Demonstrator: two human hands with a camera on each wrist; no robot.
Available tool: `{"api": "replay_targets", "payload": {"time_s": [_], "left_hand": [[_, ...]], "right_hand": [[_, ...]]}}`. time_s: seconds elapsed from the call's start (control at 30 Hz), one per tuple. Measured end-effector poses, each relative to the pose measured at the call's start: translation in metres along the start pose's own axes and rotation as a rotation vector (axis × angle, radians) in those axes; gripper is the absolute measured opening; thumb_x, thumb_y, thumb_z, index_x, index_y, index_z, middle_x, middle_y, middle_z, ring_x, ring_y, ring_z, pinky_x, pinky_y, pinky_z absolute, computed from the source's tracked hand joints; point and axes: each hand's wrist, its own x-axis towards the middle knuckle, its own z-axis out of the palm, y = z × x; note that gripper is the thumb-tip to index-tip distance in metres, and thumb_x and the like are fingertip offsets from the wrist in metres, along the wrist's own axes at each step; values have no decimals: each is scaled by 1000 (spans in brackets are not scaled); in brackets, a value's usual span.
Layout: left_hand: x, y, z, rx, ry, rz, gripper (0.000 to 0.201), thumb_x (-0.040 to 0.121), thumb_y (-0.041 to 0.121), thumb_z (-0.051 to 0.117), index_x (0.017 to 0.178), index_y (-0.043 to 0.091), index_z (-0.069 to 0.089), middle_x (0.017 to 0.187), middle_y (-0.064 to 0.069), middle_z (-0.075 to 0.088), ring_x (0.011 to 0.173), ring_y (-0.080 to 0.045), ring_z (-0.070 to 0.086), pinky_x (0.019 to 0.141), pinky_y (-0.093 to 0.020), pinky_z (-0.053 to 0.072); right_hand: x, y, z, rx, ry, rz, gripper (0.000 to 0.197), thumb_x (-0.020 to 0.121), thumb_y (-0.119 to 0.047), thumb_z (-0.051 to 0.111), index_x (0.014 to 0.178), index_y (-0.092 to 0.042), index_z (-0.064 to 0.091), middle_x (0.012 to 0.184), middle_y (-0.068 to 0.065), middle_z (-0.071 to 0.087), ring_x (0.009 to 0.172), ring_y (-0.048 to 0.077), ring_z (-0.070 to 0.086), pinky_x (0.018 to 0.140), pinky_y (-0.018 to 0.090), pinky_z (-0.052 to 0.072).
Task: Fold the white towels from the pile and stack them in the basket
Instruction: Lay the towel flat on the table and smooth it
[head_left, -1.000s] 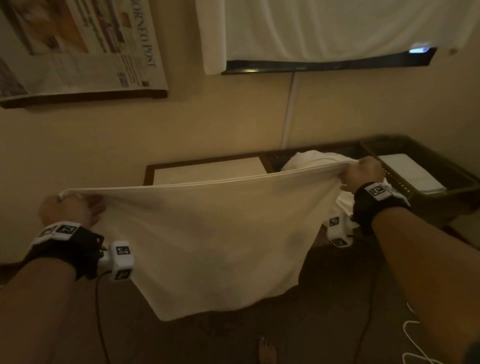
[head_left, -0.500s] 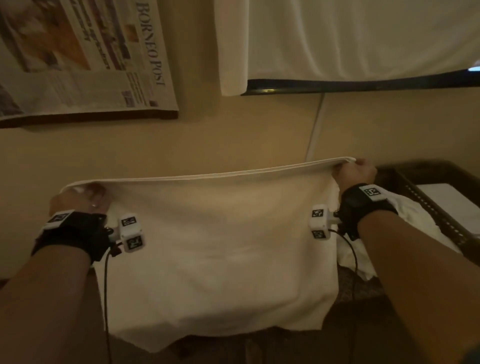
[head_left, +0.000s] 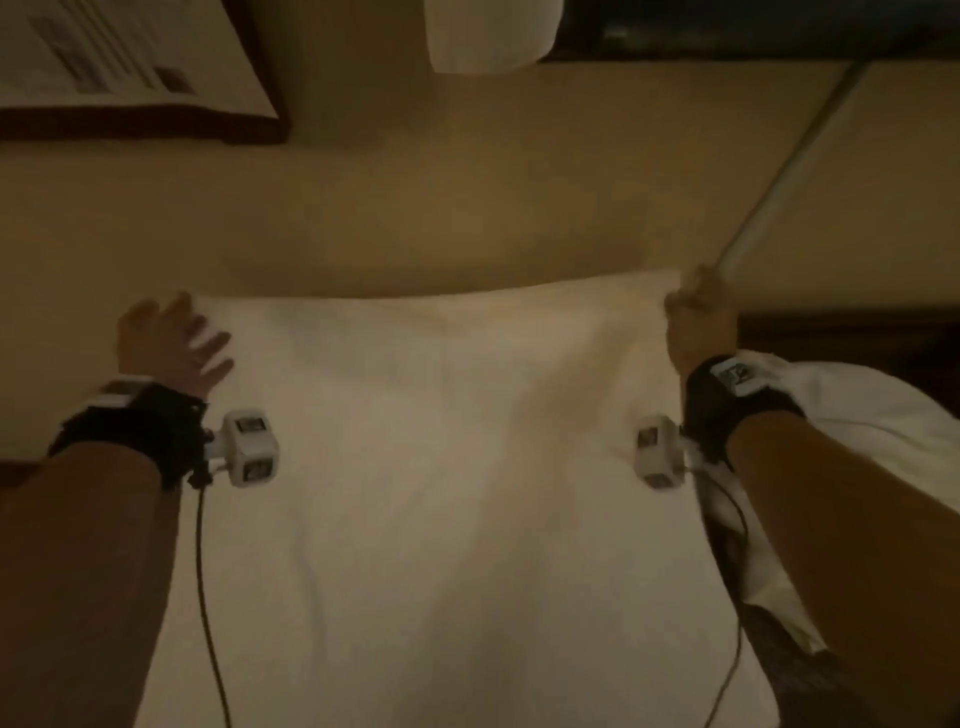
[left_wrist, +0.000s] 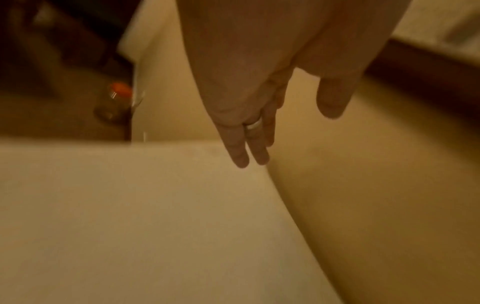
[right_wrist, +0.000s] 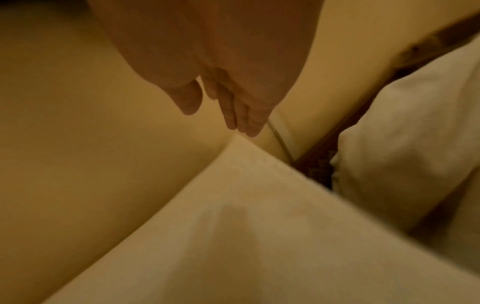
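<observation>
head view shows a white towel (head_left: 441, 493) spread out flat between the two hands, its far edge running from one hand to the other close to the cream wall (head_left: 467, 197). the left hand (head_left: 166, 345) is released: fingers straight and spread, lying at the towel's far left corner. from the left wrist view the same hand (left_wrist: 249, 86) hangs with straight fingers (left_wrist: 237, 152) over the towel (left_wrist: 130, 216) edge, a ring (left_wrist: 253, 124) on one of them; whether the tips touch the cloth cannot be told. beyond that hand, to its left, stands a blurred bottle with an orange cap (left_wrist: 119, 92).

the right hand (head_left: 698, 317) sits at the towel's far right corner. in the head view it looks bunched, while the right wrist view shows this hand (right_wrist: 207, 67) with fingers (right_wrist: 246, 119) pointing straight down just above the towel (right_wrist: 233, 226) corner, so whether it grips the cloth cannot be told. just to the right of this hand lies the crumpled pile of white towels (head_left: 857, 415), also seen in the right wrist view (right_wrist: 410, 133). a framed newspaper (head_left: 119, 62) hangs on the wall above the left hand.
</observation>
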Motion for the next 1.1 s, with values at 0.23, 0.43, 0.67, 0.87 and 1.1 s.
{"api": "replay_targets", "payload": {"time_s": [0.23, 0.43, 0.67, 0.87, 1.1], "left_hand": [[-1, -126, -32, 1735, -71, -170, 84, 90, 54, 59, 156, 34, 11, 165, -2, -4, 150, -32, 7, 121, -48, 16], [48, -126, -24, 1827, -77, -143, 82, 90, 60, 54, 155, 40, 7, 164, 4, -14, 151, -29, -6, 120, -55, 14], [115, -106, 2, 1875, -108, -50, 82, 90, 61, 53, 155, 37, 9, 165, 1, -9, 151, -31, -1, 120, -53, 13], [115, -105, 3, 1806, -61, 131, 75, 93, 48, 57, 155, 24, 24, 165, -2, 7, 150, -26, 12, 122, -42, 13], [20, -133, -48, 1919, -163, 115, 73, 98, 53, 42, 157, 30, 7, 165, -3, -9, 151, -29, 0, 121, -49, 12]], "right_hand": [[-56, 108, 68, -941, -710, -149, 72, 96, -58, 34, 154, -32, -1, 162, 7, -11, 148, 38, -3, 118, 53, 17], [-26, 99, 87, -1065, -651, -189, 74, 94, -61, 29, 153, -30, -5, 161, 12, -14, 147, 42, -2, 115, 56, 23], [27, 91, 114, -1111, -646, -190, 77, 93, -64, 28, 153, -27, -4, 160, 16, -12, 146, 45, -1, 116, 59, 18], [53, 90, 114, -1026, -669, -153, 84, 84, -74, 27, 154, -33, 7, 163, 7, -10, 148, 36, -6, 118, 57, 12], [-56, 106, 69, -1036, -607, -195, 69, 97, -56, 28, 154, -27, 3, 162, 9, -7, 149, 33, 1, 116, 55, 21]]}}
